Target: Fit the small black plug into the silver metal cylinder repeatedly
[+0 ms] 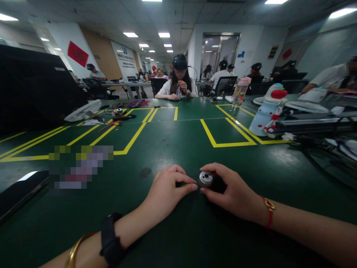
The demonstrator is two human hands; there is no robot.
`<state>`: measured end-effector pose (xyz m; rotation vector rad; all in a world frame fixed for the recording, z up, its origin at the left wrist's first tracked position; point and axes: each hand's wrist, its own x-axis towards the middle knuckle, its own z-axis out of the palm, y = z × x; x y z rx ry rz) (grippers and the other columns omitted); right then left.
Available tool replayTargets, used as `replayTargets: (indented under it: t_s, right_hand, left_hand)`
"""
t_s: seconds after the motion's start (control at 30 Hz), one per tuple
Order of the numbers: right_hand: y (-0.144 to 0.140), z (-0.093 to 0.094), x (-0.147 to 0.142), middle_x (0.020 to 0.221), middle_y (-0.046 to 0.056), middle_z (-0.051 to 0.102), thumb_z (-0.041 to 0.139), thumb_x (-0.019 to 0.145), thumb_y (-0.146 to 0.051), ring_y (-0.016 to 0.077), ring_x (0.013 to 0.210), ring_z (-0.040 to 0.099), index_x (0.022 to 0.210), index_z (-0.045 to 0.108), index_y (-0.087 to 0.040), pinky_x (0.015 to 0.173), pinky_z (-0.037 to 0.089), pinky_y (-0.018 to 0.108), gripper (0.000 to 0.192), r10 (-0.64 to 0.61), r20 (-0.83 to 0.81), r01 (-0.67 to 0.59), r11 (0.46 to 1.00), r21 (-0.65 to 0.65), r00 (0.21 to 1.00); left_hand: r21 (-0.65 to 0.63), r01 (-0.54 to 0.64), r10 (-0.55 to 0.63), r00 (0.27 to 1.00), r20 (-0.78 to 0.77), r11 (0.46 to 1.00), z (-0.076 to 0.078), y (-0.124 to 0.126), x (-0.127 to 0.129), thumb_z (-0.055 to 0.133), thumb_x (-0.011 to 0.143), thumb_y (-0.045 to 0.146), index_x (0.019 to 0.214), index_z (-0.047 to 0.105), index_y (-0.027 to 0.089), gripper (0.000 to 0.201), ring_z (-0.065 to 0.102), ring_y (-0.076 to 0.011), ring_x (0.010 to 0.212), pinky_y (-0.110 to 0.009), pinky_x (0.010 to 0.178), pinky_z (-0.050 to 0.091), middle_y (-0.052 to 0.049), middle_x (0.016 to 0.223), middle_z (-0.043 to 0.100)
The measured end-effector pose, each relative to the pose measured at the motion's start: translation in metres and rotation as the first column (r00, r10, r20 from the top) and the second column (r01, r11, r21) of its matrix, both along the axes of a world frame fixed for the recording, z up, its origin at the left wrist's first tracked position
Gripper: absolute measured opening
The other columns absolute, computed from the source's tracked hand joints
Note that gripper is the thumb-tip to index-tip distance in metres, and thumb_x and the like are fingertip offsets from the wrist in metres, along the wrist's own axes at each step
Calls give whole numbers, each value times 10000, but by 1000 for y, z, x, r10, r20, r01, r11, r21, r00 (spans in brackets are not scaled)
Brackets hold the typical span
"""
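A small silver metal cylinder, possibly a small motor, stands upright on the green table with dark holes in its top face. My right hand grips it between thumb and fingers from the right. Just left of the cylinder, my left hand has thumb and forefinger pinched together, the tips almost at its side. Whatever those left fingertips may hold is too small to make out.
Yellow tape outlines mark the green table. A snowman-shaped bottle, a pink-lidded bottle and cables stand or lie right. Wires and a white fan lie left. A person sits opposite.
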<state>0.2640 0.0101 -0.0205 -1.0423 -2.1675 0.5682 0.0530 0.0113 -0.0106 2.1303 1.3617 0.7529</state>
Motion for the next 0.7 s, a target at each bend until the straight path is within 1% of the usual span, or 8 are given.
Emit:
replayTargets:
  t_s: [0.07, 0.17, 0.33, 0.47, 0.53, 0.6, 0.67, 0.7]
  right_hand:
    - [1, 0, 0, 1054, 23, 572, 611, 742, -295, 110, 915, 543, 1136, 488, -234, 805, 458, 256, 417, 5, 0, -5, 1000, -9, 1000]
    - [1, 1, 1, 1056, 36, 574, 606, 752, -331, 118, 912, 548, 1137, 489, -228, 804, 465, 265, 416, 20, -1, -20, 1000, -24, 1000]
    - [-2, -1, -1, 1080, 54, 571, 593, 762, -351, 134, 931, 549, 1163, 480, -223, 817, 466, 284, 436, 15, 14, -15, 1000, 6, 1000]
    - [2, 7, 3, 1080, 41, 574, 577, 766, -325, 133, 936, 551, 1157, 491, -234, 822, 464, 279, 410, -7, 79, 2, 998, 66, 997]
    - [14, 19, 15, 1017, 39, 593, 568, 765, -348, 133, 872, 565, 1085, 517, -220, 765, 474, 276, 348, -117, 141, 105, 990, 90, 983]
    - [36, 34, 39, 941, 45, 605, 568, 751, -398, 142, 791, 572, 1014, 533, -202, 693, 474, 285, 330, -290, 243, 267, 956, 123, 926]
    - [64, 49, 74, 884, 63, 607, 578, 721, -449, 157, 739, 569, 958, 548, -186, 641, 459, 298, 355, -476, 389, 440, 879, 185, 788]
    - [78, 55, 96, 870, 81, 606, 584, 707, -458, 168, 737, 569, 935, 558, -173, 639, 451, 307, 366, -562, 457, 516, 824, 234, 690]
  left_hand:
    - [41, 12, -8, 996, -89, 999, -6, 1, 1, 643, 751, 410, 815, 728, 323, 138, 539, -188, 846, -325, 726, 372, 1, 862, 616]
    - [76, 10, 0, 991, -132, 997, -8, 1, 4, 626, 754, 446, 838, 724, 346, 163, 539, -192, 832, -332, 699, 356, 5, 872, 630]
    - [82, 15, -4, 991, -131, 997, -7, -1, 5, 626, 754, 441, 854, 722, 356, 162, 549, -201, 833, -332, 691, 356, 1, 867, 642]
    - [11, 37, -36, 998, -50, 999, -3, 1, 0, 628, 750, 440, 972, 699, 320, 262, 558, -200, 866, -325, 734, 395, -19, 911, 639]
    - [-34, 18, -17, 1000, 12, 999, 3, 4, -9, 590, 776, 455, 1038, 676, 285, 324, 563, -189, 847, -313, 734, 411, -33, 940, 633]
    - [-58, -45, 47, 998, 35, 997, 10, 9, -22, 532, 804, 479, 1041, 673, 265, 349, 564, -183, 802, -305, 699, 415, -40, 943, 631]
    - [-48, -154, 156, 987, 39, 987, 14, 17, -37, 507, 807, 498, 1000, 686, 244, 366, 562, -185, 759, -301, 662, 408, -42, 905, 639]
    - [-61, -205, 207, 977, 47, 977, 14, 22, -45, 509, 802, 504, 991, 685, 229, 378, 563, -187, 744, -297, 648, 405, -43, 884, 644]
